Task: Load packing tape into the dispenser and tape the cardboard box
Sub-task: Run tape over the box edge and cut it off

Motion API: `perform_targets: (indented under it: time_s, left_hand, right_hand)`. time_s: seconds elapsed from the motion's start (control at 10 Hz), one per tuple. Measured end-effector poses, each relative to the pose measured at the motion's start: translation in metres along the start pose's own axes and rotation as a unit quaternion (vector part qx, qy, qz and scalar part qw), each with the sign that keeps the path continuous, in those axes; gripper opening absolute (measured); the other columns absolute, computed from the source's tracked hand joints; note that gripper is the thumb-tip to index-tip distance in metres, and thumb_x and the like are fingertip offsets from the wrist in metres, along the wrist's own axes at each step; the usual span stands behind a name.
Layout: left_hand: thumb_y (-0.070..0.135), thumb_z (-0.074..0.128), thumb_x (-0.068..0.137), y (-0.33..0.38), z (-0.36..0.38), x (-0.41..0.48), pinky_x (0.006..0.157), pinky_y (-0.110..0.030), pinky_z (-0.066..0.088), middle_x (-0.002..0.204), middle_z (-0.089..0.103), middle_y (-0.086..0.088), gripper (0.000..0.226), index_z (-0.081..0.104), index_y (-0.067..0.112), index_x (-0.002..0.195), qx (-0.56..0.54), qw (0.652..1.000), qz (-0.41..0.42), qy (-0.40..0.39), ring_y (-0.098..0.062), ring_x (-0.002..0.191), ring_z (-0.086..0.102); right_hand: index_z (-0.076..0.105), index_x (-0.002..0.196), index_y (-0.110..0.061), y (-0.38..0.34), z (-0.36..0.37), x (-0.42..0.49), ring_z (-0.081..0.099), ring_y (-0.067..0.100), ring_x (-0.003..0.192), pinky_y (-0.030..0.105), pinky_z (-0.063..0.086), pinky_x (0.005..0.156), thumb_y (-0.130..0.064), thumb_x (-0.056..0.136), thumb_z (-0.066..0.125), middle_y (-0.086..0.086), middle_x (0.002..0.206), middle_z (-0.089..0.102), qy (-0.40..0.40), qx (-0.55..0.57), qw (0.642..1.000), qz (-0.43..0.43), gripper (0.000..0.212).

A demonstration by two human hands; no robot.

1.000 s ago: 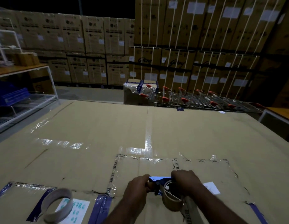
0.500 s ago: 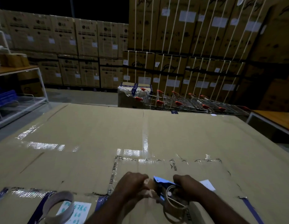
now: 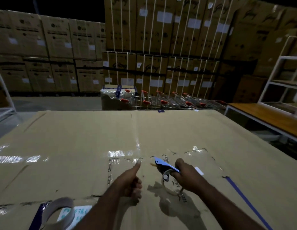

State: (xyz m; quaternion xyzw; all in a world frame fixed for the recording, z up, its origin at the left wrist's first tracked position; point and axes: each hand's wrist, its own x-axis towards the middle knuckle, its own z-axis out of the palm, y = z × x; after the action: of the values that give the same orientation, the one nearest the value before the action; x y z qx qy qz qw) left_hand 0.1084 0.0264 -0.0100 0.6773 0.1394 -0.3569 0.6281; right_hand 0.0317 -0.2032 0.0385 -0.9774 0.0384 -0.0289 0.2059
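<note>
A big flat cardboard box (image 3: 88,135) fills the lower view, with shiny clear tape strips across it. My right hand (image 3: 186,176) grips a blue tape dispenser (image 3: 162,164), which carries a nearly used-up tape roll (image 3: 169,183) and hovers just above the box. My left hand (image 3: 132,183) is off the dispenser, fingers curled, forefinger stretched out with its tip resting on the box to the dispenser's left. A second brown tape roll (image 3: 59,211) stands on the box at the lower left, beside a white handwritten label (image 3: 74,214).
Tall stacks of cartons (image 3: 154,40) wall off the back. Nested shopping trolleys (image 3: 171,102) with red handles and a wrapped carton (image 3: 114,100) stand past the box's far edge. A wooden-topped table (image 3: 267,118) and a white rack (image 3: 283,77) are at the right.
My left hand has let go of the dispenser and now points a finger onto the box. My right hand has moved the dispenser forward and right. The view has swung right.
</note>
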Motion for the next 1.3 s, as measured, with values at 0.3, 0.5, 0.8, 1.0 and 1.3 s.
perform_targets:
  time_s: [0.3, 0.5, 0.8, 1.0, 1.3]
  left_hand:
    - [0.037, 0.049, 0.093, 0.009, 0.042, -0.006, 0.048, -0.017, 0.046, 0.059, 0.067, -0.002, 0.034, 0.066, 0.013, 0.076, 0.015, 0.988, -0.087, -0.130, -0.014, 0.057, 0.056]
    - [0.007, 0.050, 0.090, -0.012, 0.069, -0.032, 0.052, -0.021, 0.039, 0.060, 0.067, -0.004, 0.033, 0.070, 0.005, 0.065, 0.113, 0.987, -0.064, -0.096, -0.011, 0.058, 0.057]
    - [0.003, 0.059, 0.083, -0.047, 0.117, -0.100, 0.052, -0.015, 0.039, 0.082, 0.071, -0.006, 0.015, 0.072, 0.007, 0.089, 0.435, 0.889, 0.138, 0.031, -0.022, 0.061, 0.056]
    - [0.008, 0.059, 0.088, -0.091, 0.115, -0.136, 0.054, -0.014, 0.045, 0.109, 0.073, -0.015, 0.024, 0.071, 0.000, 0.108, 0.455, 0.872, 0.129, 0.122, -0.017, 0.058, 0.056]
    - [0.026, 0.064, 0.089, -0.167, 0.072, -0.183, 0.086, -0.036, 0.053, 0.109, 0.073, -0.017, 0.029, 0.075, 0.004, 0.103, 0.555, 0.777, 0.206, 0.212, -0.035, 0.104, 0.066]
  right_hand:
    - [0.048, 0.122, -0.008, -0.006, 0.025, -0.070, 0.055, 0.040, 0.105, 0.043, 0.047, 0.084, -0.026, 0.085, 0.064, 0.019, 0.118, 0.048, 0.053, 0.027, 0.997, 0.051, 0.044]
    - [0.056, 0.108, -0.007, -0.002, 0.030, -0.127, 0.055, 0.042, 0.091, 0.045, 0.051, 0.078, -0.046, 0.071, 0.055, 0.018, 0.102, 0.047, 0.061, 0.005, 0.995, 0.080, 0.054]
    - [0.042, 0.102, -0.021, 0.000, 0.021, -0.227, 0.064, 0.021, 0.081, 0.039, 0.054, 0.068, -0.051, 0.061, 0.069, 0.001, 0.095, 0.062, 0.003, 0.153, 0.976, 0.157, 0.057]
    - [0.036, 0.101, -0.020, -0.033, 0.045, -0.291, 0.066, 0.033, 0.087, 0.037, 0.046, 0.070, -0.043, 0.073, 0.061, 0.005, 0.089, 0.065, 0.017, 0.069, 0.986, 0.154, 0.044]
    - [0.037, 0.117, -0.018, -0.069, 0.088, -0.377, 0.067, 0.033, 0.095, 0.039, 0.048, 0.081, -0.046, 0.076, 0.056, 0.006, 0.101, 0.069, 0.007, 0.046, 0.995, 0.086, 0.053]
